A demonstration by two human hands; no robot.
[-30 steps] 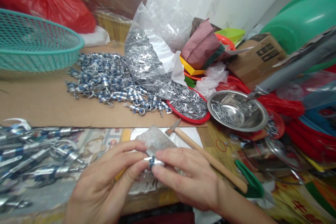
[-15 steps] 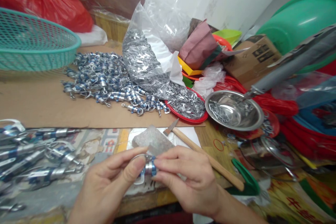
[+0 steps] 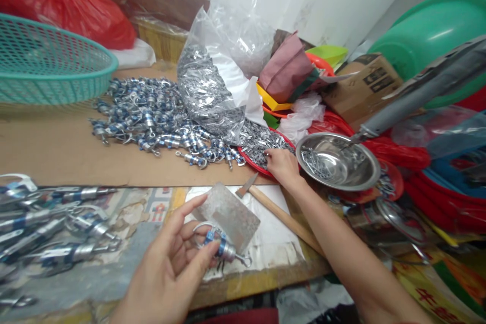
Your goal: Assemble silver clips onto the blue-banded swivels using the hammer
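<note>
My left hand (image 3: 174, 258) holds a blue and silver metal fitting (image 3: 222, 248) between thumb and fingers; the fitting has a curved lever on one side and a small ring at its lower right end. A flat metal block (image 3: 231, 217) lies just behind it. My right hand (image 3: 283, 164) reaches to the red plate (image 3: 261, 169) of small silver clips (image 3: 258, 142), with its fingertips closed down among the clips. Whether a clip is between them is too small to tell. The wooden-handled hammer (image 3: 281, 212) lies between the block and my right forearm.
Similar fittings are piled on the cardboard (image 3: 56, 147), with more at the lower left (image 3: 49, 228). A clear bag of clips (image 3: 208, 86) leans over the plate. To its right stands a steel bowl (image 3: 337, 162). A turquoise basket (image 3: 56, 81) is at upper left.
My right hand has left the fitting and moved forward and right to the clips on the plate. My left hand keeps the fitting, now with its ring end showing.
</note>
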